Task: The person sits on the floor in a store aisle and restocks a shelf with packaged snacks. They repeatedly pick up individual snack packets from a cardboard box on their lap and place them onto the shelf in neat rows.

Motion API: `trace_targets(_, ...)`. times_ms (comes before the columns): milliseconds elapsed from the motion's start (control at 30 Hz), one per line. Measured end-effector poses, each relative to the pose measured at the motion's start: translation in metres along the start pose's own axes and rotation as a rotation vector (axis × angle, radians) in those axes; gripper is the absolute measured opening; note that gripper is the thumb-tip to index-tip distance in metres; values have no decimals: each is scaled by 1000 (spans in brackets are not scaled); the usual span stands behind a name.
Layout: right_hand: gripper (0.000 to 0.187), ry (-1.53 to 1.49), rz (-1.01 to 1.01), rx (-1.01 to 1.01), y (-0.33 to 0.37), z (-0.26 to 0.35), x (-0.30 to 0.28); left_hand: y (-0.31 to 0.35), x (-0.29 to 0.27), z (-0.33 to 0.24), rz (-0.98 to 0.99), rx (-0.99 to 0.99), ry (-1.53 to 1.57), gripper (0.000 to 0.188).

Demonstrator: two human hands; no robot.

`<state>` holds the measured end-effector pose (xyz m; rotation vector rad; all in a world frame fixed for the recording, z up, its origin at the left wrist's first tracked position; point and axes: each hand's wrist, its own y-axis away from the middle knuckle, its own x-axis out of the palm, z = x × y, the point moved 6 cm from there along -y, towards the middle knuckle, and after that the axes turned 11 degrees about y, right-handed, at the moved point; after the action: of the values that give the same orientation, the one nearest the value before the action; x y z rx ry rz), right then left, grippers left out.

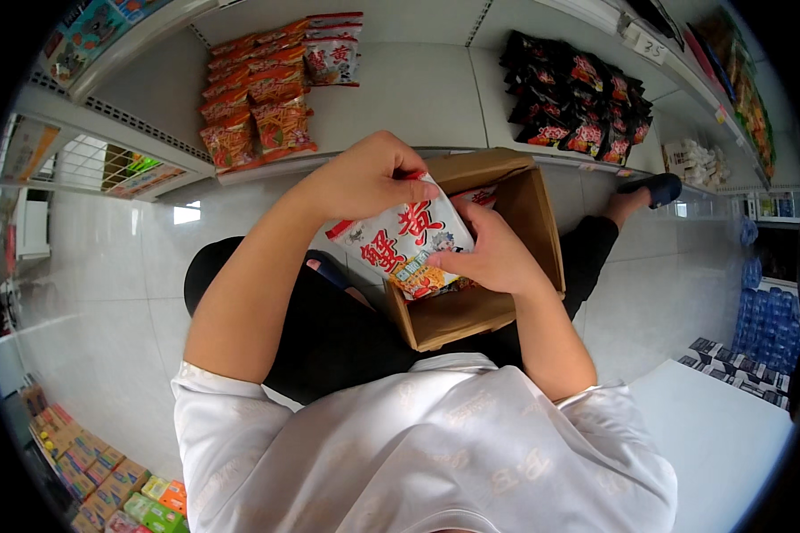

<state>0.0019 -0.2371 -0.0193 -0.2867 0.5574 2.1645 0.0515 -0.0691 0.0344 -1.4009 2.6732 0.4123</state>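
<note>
Bright, diffuse, whitish light fills the view; its source is hard to tell. The glossy tiled floor [98, 258] throws back a hard white glare patch between nine and ten o'clock. Soft shadow darkens the inside of the cardboard box [544, 222], and the black trousers [329, 346] lose most fabric detail. Near the centre, the snack bag [409, 238] looks reasonably crisp. Fisheye distortion bows the white shelf [400, 102] at twelve o'clock, while the blue bottles [764, 329] toward three o'clock turn soft beside the black rim.

glossy plastic packet [407, 238], matt cardboard box [462, 322]
</note>
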Motion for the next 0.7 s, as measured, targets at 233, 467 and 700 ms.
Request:
trace_targets(233, 56, -3, 54, 30, 3, -1, 4, 2, -20, 9, -120, 18, 18, 19)
trace_targets(467, 44, -274, -170, 115, -15, 3, -39, 13, -67, 21, -541, 31, 519, 29)
trace_targets(700, 52, -618, -348, 39, -68, 22, -65, 2, -50, 31, -423, -136, 473, 43)
